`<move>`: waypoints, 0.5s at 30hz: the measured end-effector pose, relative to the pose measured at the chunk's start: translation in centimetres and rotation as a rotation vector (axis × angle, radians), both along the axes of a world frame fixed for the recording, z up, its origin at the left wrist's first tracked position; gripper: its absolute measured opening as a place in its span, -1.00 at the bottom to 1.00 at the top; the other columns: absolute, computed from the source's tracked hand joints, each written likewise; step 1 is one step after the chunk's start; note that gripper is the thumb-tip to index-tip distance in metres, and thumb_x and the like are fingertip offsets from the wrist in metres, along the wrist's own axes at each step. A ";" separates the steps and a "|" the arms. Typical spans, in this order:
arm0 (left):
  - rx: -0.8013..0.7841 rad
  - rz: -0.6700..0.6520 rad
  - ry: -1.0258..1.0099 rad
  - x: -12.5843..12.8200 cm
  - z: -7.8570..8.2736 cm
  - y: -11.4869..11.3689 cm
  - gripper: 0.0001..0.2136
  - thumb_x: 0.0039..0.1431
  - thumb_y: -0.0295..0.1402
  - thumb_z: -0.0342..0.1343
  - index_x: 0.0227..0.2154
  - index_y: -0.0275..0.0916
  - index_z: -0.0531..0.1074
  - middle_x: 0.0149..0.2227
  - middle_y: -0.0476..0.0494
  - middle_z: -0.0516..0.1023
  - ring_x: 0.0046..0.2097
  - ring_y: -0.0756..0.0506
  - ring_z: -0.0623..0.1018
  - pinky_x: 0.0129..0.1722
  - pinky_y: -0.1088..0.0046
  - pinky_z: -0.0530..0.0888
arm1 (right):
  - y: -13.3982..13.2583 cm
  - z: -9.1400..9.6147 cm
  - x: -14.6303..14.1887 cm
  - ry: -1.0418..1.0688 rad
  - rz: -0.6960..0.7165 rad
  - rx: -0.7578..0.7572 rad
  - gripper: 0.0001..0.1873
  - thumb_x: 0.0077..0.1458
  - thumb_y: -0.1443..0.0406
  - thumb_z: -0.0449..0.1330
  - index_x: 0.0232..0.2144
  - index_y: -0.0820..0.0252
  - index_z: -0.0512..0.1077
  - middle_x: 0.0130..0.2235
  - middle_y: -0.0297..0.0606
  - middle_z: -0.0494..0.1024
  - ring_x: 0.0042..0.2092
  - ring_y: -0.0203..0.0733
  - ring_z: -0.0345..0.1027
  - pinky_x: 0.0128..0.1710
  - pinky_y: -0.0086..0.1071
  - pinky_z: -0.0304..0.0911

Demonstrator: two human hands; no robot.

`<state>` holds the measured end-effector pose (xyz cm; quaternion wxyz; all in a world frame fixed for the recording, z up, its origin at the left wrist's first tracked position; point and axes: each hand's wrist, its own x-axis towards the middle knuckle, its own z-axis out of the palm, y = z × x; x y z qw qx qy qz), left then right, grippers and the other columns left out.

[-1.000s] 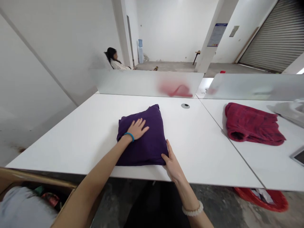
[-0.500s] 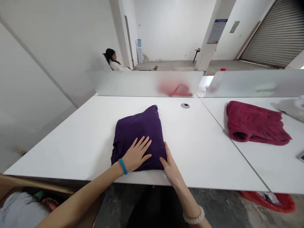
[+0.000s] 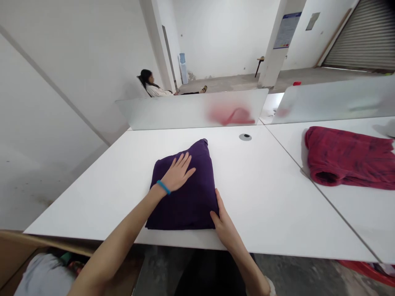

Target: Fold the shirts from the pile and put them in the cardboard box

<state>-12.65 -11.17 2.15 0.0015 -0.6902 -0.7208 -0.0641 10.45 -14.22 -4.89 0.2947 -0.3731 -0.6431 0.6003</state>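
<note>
Firstly, the fingers (image 3: 184,163) of the left hand (image 3: 177,176) lie spread and flat, released, on top of a folded purple garment (image 3: 182,209). The right hand's fingers (image 3: 219,205) are also unclenched, set against the garment's near right corner with no grasp visible; the right hand (image 3: 226,227) lies just beside that corner. A blue wristband (image 3: 163,187) circles the left wrist, and a white bead bracelet (image 3: 270,284) shows at the right wrist, cut by the frame edge. The garment rests near the front edge of a white table (image 3: 265,197). Behind it are a round cable grommet (image 3: 245,137) and a frosted divider panel (image 3: 191,111). A crimson garment (image 3: 348,158) lies bunched on the adjoining table. A cardboard box (image 3: 18,250) sits below left. A seated person (image 3: 156,86) reclines well beyond.
</note>
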 end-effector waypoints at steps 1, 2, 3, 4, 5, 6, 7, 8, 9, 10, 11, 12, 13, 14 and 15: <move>0.009 -0.038 -0.026 0.1 0.3 2.8 -0.36 0.29 -0.04 -0.44 0.29 -0.39 -0.09 0.35 -0.23 -0.13 0.35 -0.16 -0.14 0.29 0.14 -0.08 | 0.0 0.1 0.0 -0.004 -0.002 0.009 -0.23 0.13 0.30 -0.07 0.34 0.10 -0.26 0.35 -0.46 -0.18 0.35 -0.25 -0.34 0.34 -0.18 -0.33; 0.029 -0.046 -0.043 0.2 0.3 5.5 -0.37 0.30 -0.06 -0.43 0.29 -0.40 -0.11 0.36 -0.24 -0.16 0.36 -0.15 -0.16 0.29 0.16 -0.13 | 0.0 0.2 0.0 -0.009 -0.002 0.015 -0.23 0.13 0.30 -0.07 0.34 0.10 -0.26 0.35 -0.47 -0.21 0.35 -0.25 -0.34 0.34 -0.19 -0.34; 0.021 -0.037 -0.061 0.3 0.1 7.9 -0.37 0.30 -0.07 -0.43 0.29 -0.41 -0.13 0.36 -0.24 -0.19 0.36 -0.14 -0.18 0.29 0.17 -0.15 | 0.0 0.3 0.0 -0.015 0.000 0.018 -0.23 0.13 0.30 -0.07 0.34 0.11 -0.26 0.35 -0.48 -0.23 0.35 -0.26 -0.34 0.34 -0.20 -0.34; 0.011 -0.027 -0.070 0.3 -0.3 10.0 -0.38 0.30 -0.08 -0.42 0.29 -0.43 -0.13 0.36 -0.27 -0.19 0.36 -0.16 -0.17 0.29 0.15 -0.13 | -0.1 0.4 0.0 -0.020 0.003 0.021 -0.23 0.12 0.31 -0.07 0.34 0.12 -0.26 0.36 -0.47 -0.24 0.35 -0.25 -0.34 0.34 -0.20 -0.34; -0.007 -0.014 -0.076 0.4 -0.8 11.6 -0.38 0.30 -0.09 -0.40 0.28 -0.44 -0.10 0.35 -0.30 -0.16 0.35 -0.19 -0.13 0.28 0.13 -0.09 | -0.1 0.6 0.0 -0.022 0.005 0.023 -0.23 0.12 0.32 -0.08 0.34 0.13 -0.26 0.36 -0.45 -0.24 0.35 -0.25 -0.34 0.34 -0.20 -0.33; -0.030 -0.005 -0.079 0.4 -1.5 12.7 -0.38 0.29 -0.09 -0.38 0.27 -0.44 -0.07 0.34 -0.32 -0.12 0.35 -0.21 -0.07 0.27 0.12 -0.03 | -0.1 0.8 0.0 -0.023 0.006 0.024 -0.23 0.12 0.32 -0.08 0.34 0.15 -0.25 0.36 -0.43 -0.23 0.35 -0.24 -0.33 0.34 -0.20 -0.32; -0.047 -0.002 -0.078 0.3 -2.1 13.4 -0.39 0.29 -0.08 -0.36 0.26 -0.42 -0.03 0.33 -0.33 -0.07 0.34 -0.21 -0.02 0.26 0.13 0.02 | -0.1 0.9 0.0 -0.024 0.005 0.025 -0.23 0.13 0.33 -0.08 0.34 0.18 -0.25 0.36 -0.40 -0.21 0.35 -0.23 -0.32 0.34 -0.20 -0.31; -0.054 0.004 -0.077 0.0 -2.6 13.7 -0.40 0.29 -0.09 -0.36 0.26 -0.39 0.00 0.33 -0.30 -0.04 0.33 -0.20 0.01 0.25 0.16 0.05 | -0.2 1.0 0.0 -0.029 0.004 0.025 -0.23 0.13 0.33 -0.08 0.34 0.21 -0.25 0.36 -0.37 -0.20 0.35 -0.22 -0.32 0.34 -0.19 -0.30; -0.051 0.016 -0.073 -0.5 -3.0 13.6 -0.41 0.29 -0.09 -0.37 0.26 -0.35 0.00 0.33 -0.26 -0.04 0.33 -0.17 0.01 0.25 0.21 0.05 | -0.2 1.0 0.0 -0.036 0.001 0.027 -0.24 0.13 0.33 -0.08 0.34 0.24 -0.25 0.36 -0.34 -0.19 0.35 -0.21 -0.33 0.34 -0.19 -0.30; -0.038 0.039 -0.066 -1.3 -3.2 13.2 -0.42 0.30 -0.11 -0.40 0.27 -0.34 -0.03 0.34 -0.23 -0.05 0.34 -0.13 -0.01 0.26 0.25 0.04 | -0.1 1.0 0.0 -0.044 -0.001 0.031 -0.24 0.13 0.33 -0.08 0.34 0.26 -0.24 0.36 -0.32 -0.18 0.35 -0.20 -0.33 0.34 -0.19 -0.29; -0.022 0.078 -0.057 -2.4 -3.2 12.4 -0.42 0.30 -0.13 -0.42 0.28 -0.35 -0.08 0.35 -0.23 -0.08 0.34 -0.12 -0.03 0.26 0.28 0.02 | -0.1 1.0 0.0 -0.051 -0.003 0.037 -0.25 0.13 0.33 -0.08 0.34 0.27 -0.23 0.36 -0.31 -0.16 0.35 -0.20 -0.34 0.34 -0.20 -0.29; -0.013 0.131 -0.045 -3.8 -3.1 11.5 -0.42 0.30 -0.15 -0.44 0.28 -0.40 -0.12 0.35 -0.28 -0.10 0.34 -0.13 -0.05 0.26 0.27 0.01 | -0.1 0.9 0.0 -0.054 -0.006 0.046 -0.25 0.14 0.33 -0.08 0.34 0.26 -0.21 0.35 -0.31 -0.15 0.35 -0.20 -0.35 0.33 -0.20 -0.29; -0.015 0.194 -0.034 -5.4 -2.8 10.3 -0.40 0.29 -0.15 -0.42 0.27 -0.47 -0.14 0.34 -0.36 -0.10 0.34 -0.17 -0.04 0.26 0.23 0.02 | -0.2 0.8 0.0 -0.053 -0.010 0.057 -0.26 0.14 0.33 -0.08 0.33 0.25 -0.20 0.35 -0.32 -0.14 0.35 -0.20 -0.35 0.33 -0.20 -0.29; -0.032 0.259 -0.022 -7.2 -2.4 9.0 -0.37 0.27 -0.13 -0.38 0.26 -0.53 -0.12 0.33 -0.46 -0.08 0.33 -0.24 0.00 0.24 0.17 0.06 | -0.2 0.6 0.0 -0.048 -0.012 0.065 -0.27 0.15 0.33 -0.08 0.33 0.23 -0.19 0.35 -0.33 -0.14 0.35 -0.21 -0.35 0.33 -0.20 -0.28; -0.064 0.316 -0.012 -8.9 -2.0 7.6 -0.33 0.24 -0.08 -0.32 0.24 -0.56 -0.07 0.31 -0.53 -0.04 0.31 -0.31 0.05 0.20 0.10 0.11 | -0.3 0.5 0.0 -0.043 -0.016 0.070 -0.28 0.16 0.33 -0.08 0.34 0.21 -0.19 0.35 -0.34 -0.15 0.35 -0.21 -0.35 0.33 -0.20 -0.28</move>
